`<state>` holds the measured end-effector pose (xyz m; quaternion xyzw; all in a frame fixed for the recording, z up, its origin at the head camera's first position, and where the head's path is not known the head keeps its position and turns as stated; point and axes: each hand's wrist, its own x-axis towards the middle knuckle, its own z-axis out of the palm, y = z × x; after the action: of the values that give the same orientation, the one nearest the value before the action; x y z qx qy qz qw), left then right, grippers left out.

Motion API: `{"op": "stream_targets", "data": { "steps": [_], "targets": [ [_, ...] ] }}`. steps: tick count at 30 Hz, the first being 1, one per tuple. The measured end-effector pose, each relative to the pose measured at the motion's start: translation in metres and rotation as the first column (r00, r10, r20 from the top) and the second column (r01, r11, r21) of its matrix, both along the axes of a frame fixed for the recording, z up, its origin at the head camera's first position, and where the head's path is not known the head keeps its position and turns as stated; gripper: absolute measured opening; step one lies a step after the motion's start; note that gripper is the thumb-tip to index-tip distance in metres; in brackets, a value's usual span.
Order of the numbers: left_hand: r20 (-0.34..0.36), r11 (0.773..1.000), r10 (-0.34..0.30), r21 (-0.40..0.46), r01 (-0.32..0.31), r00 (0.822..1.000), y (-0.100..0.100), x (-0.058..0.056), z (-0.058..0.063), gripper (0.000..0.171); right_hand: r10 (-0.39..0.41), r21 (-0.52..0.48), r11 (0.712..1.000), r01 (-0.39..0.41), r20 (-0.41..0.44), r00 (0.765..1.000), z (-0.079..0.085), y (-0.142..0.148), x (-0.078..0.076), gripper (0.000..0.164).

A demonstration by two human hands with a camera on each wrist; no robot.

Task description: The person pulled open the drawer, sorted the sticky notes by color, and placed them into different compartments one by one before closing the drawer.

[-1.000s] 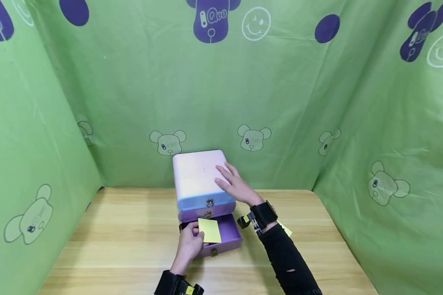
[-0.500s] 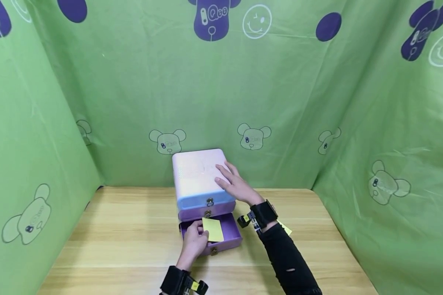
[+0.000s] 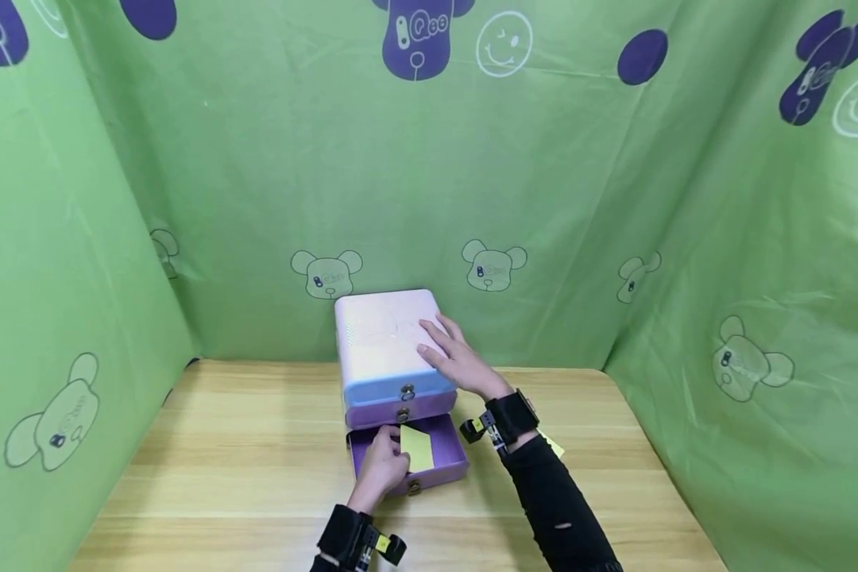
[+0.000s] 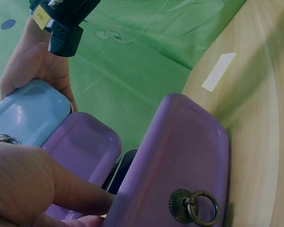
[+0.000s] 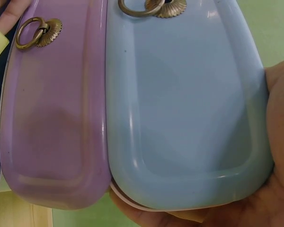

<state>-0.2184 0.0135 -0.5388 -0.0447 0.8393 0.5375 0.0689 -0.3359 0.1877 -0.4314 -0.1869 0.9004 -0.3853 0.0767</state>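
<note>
A small drawer cabinet point(image 3: 382, 330) has a pale pink top, a light blue upper drawer point(image 5: 184, 99) and a purple middle drawer point(image 5: 57, 109). Its purple bottom drawer point(image 3: 439, 477) is pulled out. Inside that drawer, my left hand point(image 3: 382, 465) pinches a yellow sticky note point(image 3: 418, 450) by its left side; whether it is one sheet or a pad I cannot tell. My right hand point(image 3: 465, 365) rests on the right part of the cabinet's top with its fingers spread. In the left wrist view, the bottom drawer's front hides the sticky note.
Another yellow slip point(image 4: 219, 72) lies on the wooden table point(image 3: 257, 453) right of the cabinet, partly behind the right wrist in the head view. Green patterned cloth point(image 3: 257, 159) stands behind and at both sides. Brass ring pulls point(image 4: 203, 208) stick out from the drawer fronts.
My left hand has moved a little right and deeper into the bottom drawer with the sticky note, whose lower end has gone down behind the drawer front. My right hand has stayed put.
</note>
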Motion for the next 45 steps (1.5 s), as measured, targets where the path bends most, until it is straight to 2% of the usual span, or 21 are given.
{"op": "stream_targets", "data": {
  "steps": [11,16,24,34,41,45],
  "targets": [
    [0.009,0.999,-0.047,-0.021,0.047,0.999,0.006,-0.002,-0.002,0.052,0.006,-0.012,1.000,-0.006,-0.018,1.000,0.000,0.000,0.002,0.067],
    [0.037,0.998,-0.057,-0.025,0.058,0.998,0.008,-0.004,-0.002,0.055,0.004,-0.017,1.000,-0.004,-0.014,1.000,0.000,0.000,0.001,0.067],
    [0.057,0.989,-0.095,-0.105,0.100,0.994,0.011,-0.006,-0.001,0.054,0.002,-0.012,1.000,-0.002,-0.016,1.000,-0.001,0.000,0.000,0.067],
    [0.082,0.984,-0.162,-0.063,0.167,0.983,0.012,-0.010,-0.002,0.076,0.000,-0.011,1.000,0.000,-0.018,1.000,-0.001,-0.001,-0.001,0.066],
    [0.096,0.973,-0.203,-0.094,0.212,0.975,0.011,-0.010,0.001,0.074,-0.001,0.001,1.000,0.001,-0.023,1.000,0.002,-0.001,0.001,0.065],
    [0.119,0.972,-0.208,-0.083,0.219,0.971,0.009,-0.008,0.002,0.074,0.011,0.024,1.000,-0.010,-0.032,0.999,0.003,-0.001,0.001,0.065]
  ]
}}
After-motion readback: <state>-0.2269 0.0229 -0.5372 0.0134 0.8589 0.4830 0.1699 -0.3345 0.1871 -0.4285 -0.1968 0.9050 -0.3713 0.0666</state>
